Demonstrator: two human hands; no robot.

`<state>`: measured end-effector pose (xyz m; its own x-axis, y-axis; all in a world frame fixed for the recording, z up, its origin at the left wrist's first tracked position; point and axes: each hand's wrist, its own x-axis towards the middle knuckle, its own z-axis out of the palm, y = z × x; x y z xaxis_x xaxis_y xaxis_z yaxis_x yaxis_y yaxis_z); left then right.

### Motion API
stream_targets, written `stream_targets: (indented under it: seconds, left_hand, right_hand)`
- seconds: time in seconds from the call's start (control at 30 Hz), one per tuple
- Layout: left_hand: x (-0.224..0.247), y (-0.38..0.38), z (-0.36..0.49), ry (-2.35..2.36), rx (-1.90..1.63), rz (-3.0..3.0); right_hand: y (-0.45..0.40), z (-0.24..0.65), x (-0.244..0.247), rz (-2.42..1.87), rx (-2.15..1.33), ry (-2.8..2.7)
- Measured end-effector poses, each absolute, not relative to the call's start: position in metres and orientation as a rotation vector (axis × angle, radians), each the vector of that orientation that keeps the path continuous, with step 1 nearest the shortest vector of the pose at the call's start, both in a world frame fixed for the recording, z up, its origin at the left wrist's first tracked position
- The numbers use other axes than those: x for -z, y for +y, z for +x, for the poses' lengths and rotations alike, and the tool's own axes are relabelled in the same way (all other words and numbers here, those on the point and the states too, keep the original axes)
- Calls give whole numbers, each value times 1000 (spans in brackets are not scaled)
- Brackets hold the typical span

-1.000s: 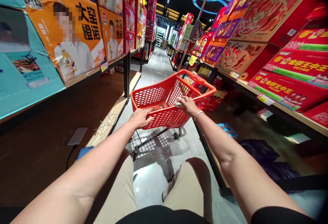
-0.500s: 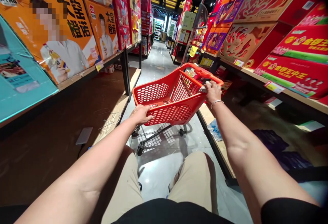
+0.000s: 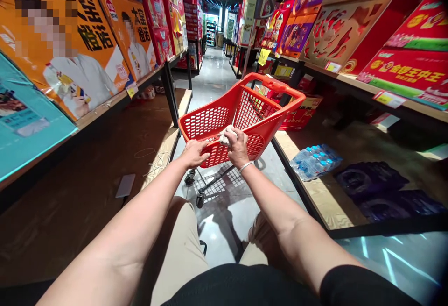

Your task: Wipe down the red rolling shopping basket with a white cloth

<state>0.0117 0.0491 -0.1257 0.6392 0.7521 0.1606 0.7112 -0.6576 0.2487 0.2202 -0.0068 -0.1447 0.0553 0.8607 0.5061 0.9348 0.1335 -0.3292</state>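
Note:
A red plastic shopping cart (image 3: 275,121) with lattice sides stands slantwise in the aisle before me, its basket tilted and its handle at the far right. My left hand (image 3: 194,154) is closed over the rim at the near left corner, thumb on the outer side. Close beside it, my right hand (image 3: 238,149) is closed around a crumpled whitish cloth (image 3: 227,135), which lies against the near side rim. Part of that rim is hidden behind the right hand. A thin bracelet (image 3: 246,167) circles my right wrist.
Shelves with orange drink cartons (image 3: 84,30) line the left; red and gold boxes (image 3: 346,30) line the right. Bottled water packs (image 3: 317,161) lie on the low right shelf. A white flat device (image 3: 125,186) and loose cable (image 3: 157,163) lie low on the left.
My right hand has moved left with the cloth, from the handle end along the rim to near my left hand. My left hand stays on the corner. The view has shifted slightly.

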Motion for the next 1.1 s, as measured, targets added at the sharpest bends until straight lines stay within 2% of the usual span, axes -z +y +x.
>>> stream_targets:
  seconds: [0.1,0.27,0.4,0.53,0.6,0.67,0.8,0.9,0.97,1.1]
  left_hand:
    - [128,51,11,1212,-438,2676]
    - [131,51,12,1253,-485,2638]
    - [133,50,13,1269,-554,2625]
    - [136,52,14,1249,-587,2598]
    - [138,53,14,1245,-594,2577]
    - [139,56,13,1239,-588,2566]
    - [140,60,9,1251,-571,2565]
    - [140,63,5,1238,-557,2559]
    - [139,63,3,1229,-550,2555]
    - [136,65,1,1219,-549,2556]
  right_hand:
    - [-19,204,187,-1880,42,-1674]
    - [-44,173,248,-1888,-255,-1826]
    - [-34,186,225,-1867,-214,-1734]
    - [-9,225,170,-1854,27,-1501]
    - [-3,236,160,-1899,138,-1407]
    - [-5,235,170,-1975,116,-1401]
    - [-27,210,226,-1995,-231,-1575]
    - [-33,202,249,-1954,-332,-1620]
    - [-27,210,241,-1950,-312,-1563]
    - [-8,245,188,-1953,-221,-1405]
